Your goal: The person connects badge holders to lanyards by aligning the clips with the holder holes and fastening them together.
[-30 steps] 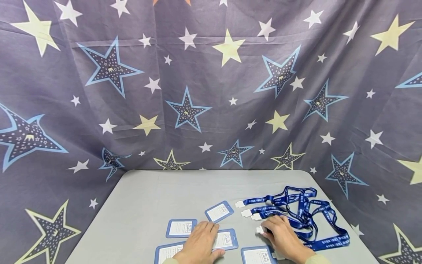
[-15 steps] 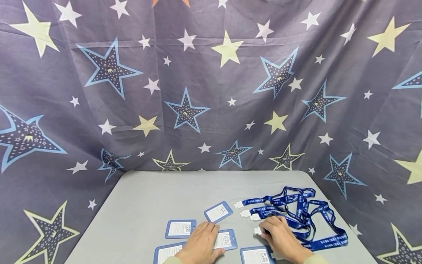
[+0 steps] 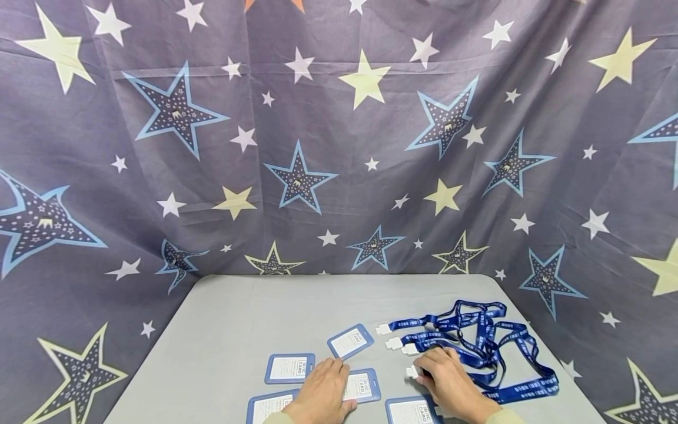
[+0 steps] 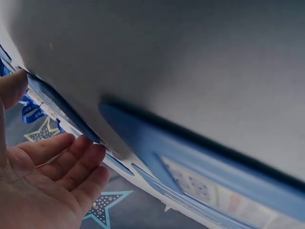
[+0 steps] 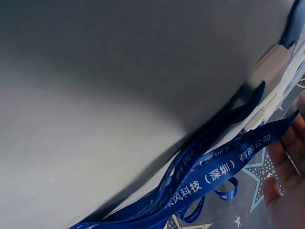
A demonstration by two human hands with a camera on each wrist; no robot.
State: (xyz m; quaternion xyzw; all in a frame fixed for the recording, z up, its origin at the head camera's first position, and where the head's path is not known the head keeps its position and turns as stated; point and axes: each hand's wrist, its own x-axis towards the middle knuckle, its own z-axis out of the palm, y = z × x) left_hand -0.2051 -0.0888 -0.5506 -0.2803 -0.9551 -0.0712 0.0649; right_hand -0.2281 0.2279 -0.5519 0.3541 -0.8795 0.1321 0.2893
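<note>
My left hand (image 3: 322, 393) lies over the left end of a blue-framed badge holder (image 3: 362, 386), thumb at its near edge and fingers at its far edge. In the left wrist view the fingers of that hand (image 4: 57, 176) bend at the holder's edge. To the right, my right hand (image 3: 450, 384) pinches a blue lanyard just behind its white clip (image 3: 412, 372), which points at the holder's slotted end, a short gap apart. The right wrist view shows a printed lanyard strap (image 5: 221, 169) running to the fingers; their tips are partly hidden.
Other badge holders lie around: one tilted (image 3: 351, 341), one to the left (image 3: 288, 368), one nearer (image 3: 267, 406). Another (image 3: 410, 410) at the front right has a white clip by it. Blue lanyards (image 3: 484, 330) lie tangled on the grey table (image 3: 238, 318); a star-patterned curtain (image 3: 318, 118) stands behind.
The right hand and the clip in it have shifted very slightly to the left. The left hand and the badge holders look unmoved.
</note>
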